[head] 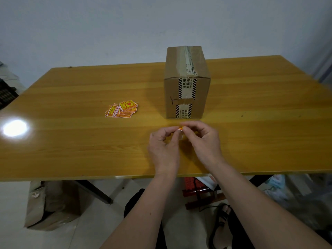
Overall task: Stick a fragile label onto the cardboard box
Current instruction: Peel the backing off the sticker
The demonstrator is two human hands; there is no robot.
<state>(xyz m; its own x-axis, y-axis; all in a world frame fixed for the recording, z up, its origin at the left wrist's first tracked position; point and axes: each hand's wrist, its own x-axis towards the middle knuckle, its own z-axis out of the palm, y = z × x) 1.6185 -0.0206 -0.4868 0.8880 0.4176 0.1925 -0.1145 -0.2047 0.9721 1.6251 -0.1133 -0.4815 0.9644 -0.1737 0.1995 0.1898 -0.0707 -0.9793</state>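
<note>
L hand (164,141) + R hand (203,139) both pinch one label (180,128) nr table (71,150) front edge, just before box (186,83). Peel backing slowly, keep adhesive off fingers.

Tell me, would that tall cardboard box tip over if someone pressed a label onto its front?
Possibly. The cardboard box stands taller than it is wide on a glossy table, so a firm push high up might tip or slide it. Its weight cannot be judged. Both the left hand and right hand are busy with the label, so neither steadies it.
</note>
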